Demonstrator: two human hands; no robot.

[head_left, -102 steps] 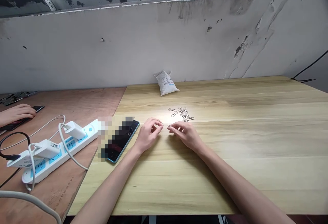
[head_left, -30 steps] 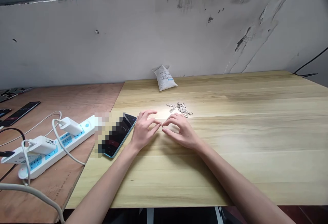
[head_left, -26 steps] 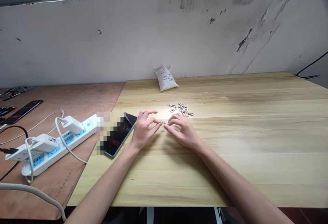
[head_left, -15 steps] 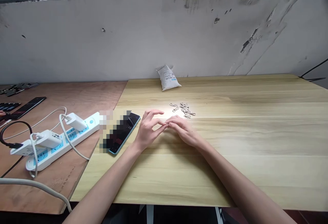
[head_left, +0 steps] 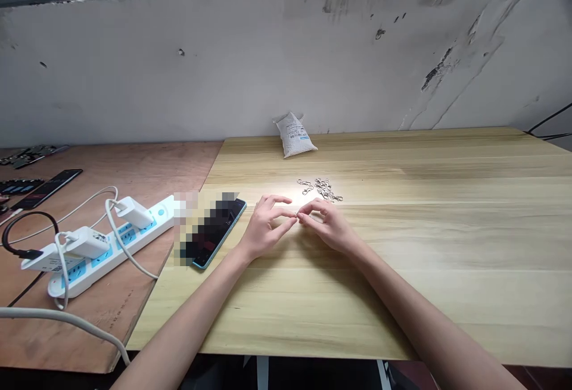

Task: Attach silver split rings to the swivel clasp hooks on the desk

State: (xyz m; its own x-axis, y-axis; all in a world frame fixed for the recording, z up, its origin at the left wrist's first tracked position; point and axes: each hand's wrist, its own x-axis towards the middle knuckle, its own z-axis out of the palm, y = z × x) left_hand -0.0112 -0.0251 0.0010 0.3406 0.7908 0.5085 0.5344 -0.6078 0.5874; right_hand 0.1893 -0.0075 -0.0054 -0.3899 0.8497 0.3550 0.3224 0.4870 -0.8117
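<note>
My left hand (head_left: 267, 229) and my right hand (head_left: 327, 224) meet fingertip to fingertip just above the light wooden table (head_left: 447, 271). Thumb and index finger of each hand are pinched together around something tiny between them, mostly hidden and too small to name. The other fingers of my left hand are loosely curved. Just beyond my right hand lies a small pile of metal swivel clasps (head_left: 325, 189), with a few more clasps (head_left: 305, 186) to its left. A dark-screened phone (head_left: 218, 232) with a blue edge lies left of my left hand.
A white printed packet (head_left: 295, 136) stands against the wall at the back. On the brown board to the left sit a white power strip (head_left: 100, 259) with chargers and cables, and another phone (head_left: 47, 189). A thick grey cable (head_left: 67, 318) crosses the front left.
My hands have shifted slightly to the right, and their fingertips have drawn a little apart. My right hand's fingers are more arched. The view has moved slightly; the clasps remain lying on the table.
</note>
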